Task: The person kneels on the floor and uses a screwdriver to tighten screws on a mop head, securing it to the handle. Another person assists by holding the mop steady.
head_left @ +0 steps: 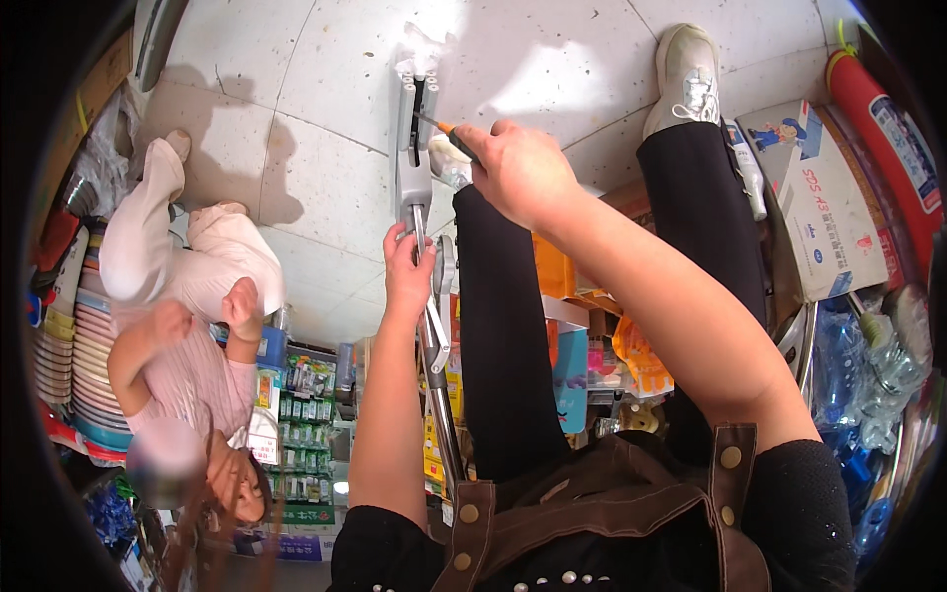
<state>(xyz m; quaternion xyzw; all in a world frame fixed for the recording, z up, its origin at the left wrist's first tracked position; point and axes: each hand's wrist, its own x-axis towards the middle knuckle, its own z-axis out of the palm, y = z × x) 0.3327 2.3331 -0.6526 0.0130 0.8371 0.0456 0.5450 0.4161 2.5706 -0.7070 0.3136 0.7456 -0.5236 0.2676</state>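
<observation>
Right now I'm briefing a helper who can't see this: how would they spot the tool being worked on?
Start at the pale tiled floor. Above it, the left hand grips a long grey metal tool. Unlike surrounding goods, an orange-handled screwdriver touches its head.

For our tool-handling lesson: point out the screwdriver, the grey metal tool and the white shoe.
screwdriver (446, 129), head view, orange handle near the right hand.
grey metal tool (413, 178), head view, its flat grey body.
white shoe (685, 74), head view, its upper.

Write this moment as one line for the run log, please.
left hand: grips grey metal tool at its shaft | right hand: holds orange-handled screwdriver, tip at tool head | nearby: another person at left
</observation>
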